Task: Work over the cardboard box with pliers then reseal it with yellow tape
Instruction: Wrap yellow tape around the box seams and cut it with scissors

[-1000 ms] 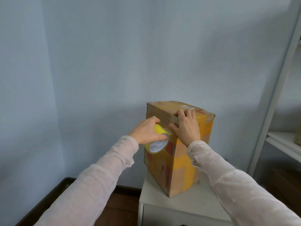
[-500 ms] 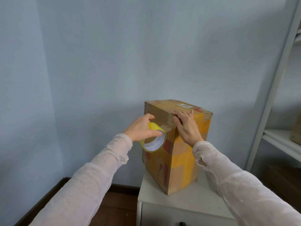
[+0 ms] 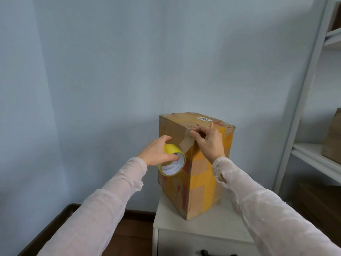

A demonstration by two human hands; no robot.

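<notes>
A tall cardboard box [image 3: 201, 183], patched with yellow and red tape, stands on a white cabinet [image 3: 212, 228]. My left hand [image 3: 156, 153] grips a roll of yellow tape [image 3: 170, 149] against the box's left face. A pulled strip of tape [image 3: 186, 143] runs from the roll up to the box's near top edge. There my right hand [image 3: 210, 143] has its fingers curled, thumb and fingertips pinching the strip's end at the edge. No pliers are in view.
A white shelf unit [image 3: 313, 157] stands at the right, with another cardboard box [image 3: 332, 137] on one shelf. The blue wall is close behind the box. A dark drawer handle [image 3: 204, 253] shows at the cabinet's front. Wooden floor lies at the lower left.
My right hand's fingers went from lying flat over the box's top edge to curled at it. The left hand and roll shifted slightly down and away, showing more strip.
</notes>
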